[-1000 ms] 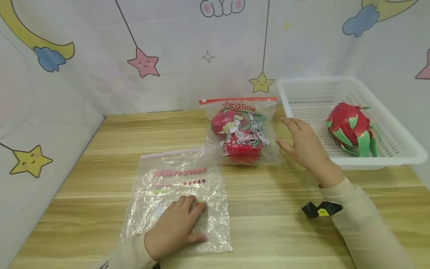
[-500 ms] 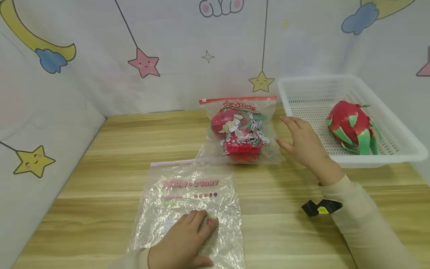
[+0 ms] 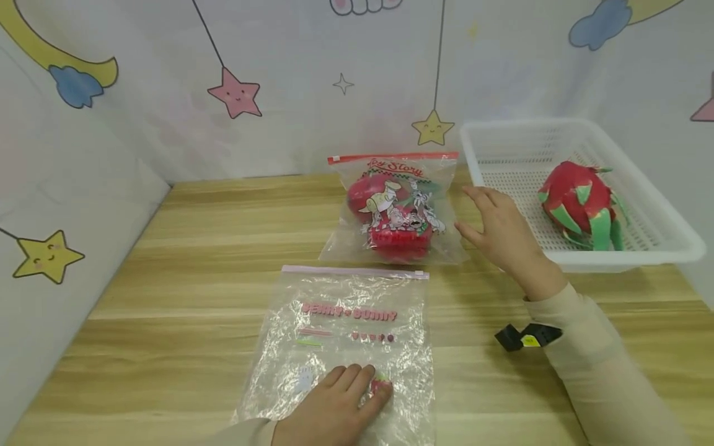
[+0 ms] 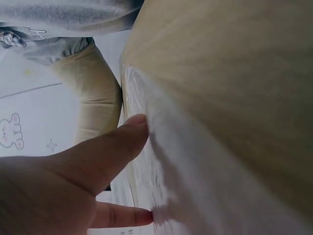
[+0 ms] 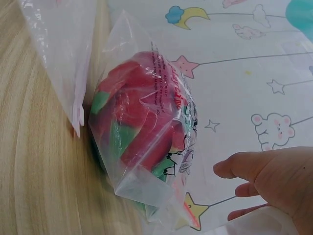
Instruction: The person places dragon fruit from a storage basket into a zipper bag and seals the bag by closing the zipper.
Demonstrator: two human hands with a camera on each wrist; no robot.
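The empty zip bag (image 3: 343, 347) lies flat on the desk (image 3: 184, 279), pinned near its bottom edge by the left hand (image 3: 334, 415), fingers straight. The right hand (image 3: 502, 232) hovers spread, holding nothing, beside the filled zip bag (image 3: 396, 210). The film appears thin, light, limp and slippery; best gripped along the stiffer zip strip.

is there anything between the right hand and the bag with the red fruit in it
Nothing visible. The right hand hovers open just beside the filled bag, with only bare table between them.
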